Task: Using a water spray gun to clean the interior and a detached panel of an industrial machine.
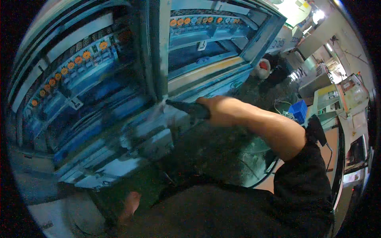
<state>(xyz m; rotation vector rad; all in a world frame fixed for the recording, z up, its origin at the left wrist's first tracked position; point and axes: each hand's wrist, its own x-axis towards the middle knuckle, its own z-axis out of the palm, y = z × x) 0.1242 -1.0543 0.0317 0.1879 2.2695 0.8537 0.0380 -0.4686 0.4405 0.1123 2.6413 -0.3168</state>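
Observation:
My right hand (216, 111), at the end of an outstretched arm, is closed around a black tapered tool (188, 108) that looks like a nozzle. Its tip points left, at the foot of the pale upright post (164, 51) between two openings of a large blue-grey machine (206, 89). A whitish blur lies by the tip; whether it is spray or the metal surface I cannot tell. My left hand (134, 201) hangs low near my body, dim and smeared, so its fingers cannot be made out.
Rows of orange toothed wheels (78, 60) line the inside of the machine. A dark hose (266, 175) curves over the floor to my right. Farther right are a blue bin (298, 111), a control cabinet (353, 93) and a white sack (262, 69) with something red.

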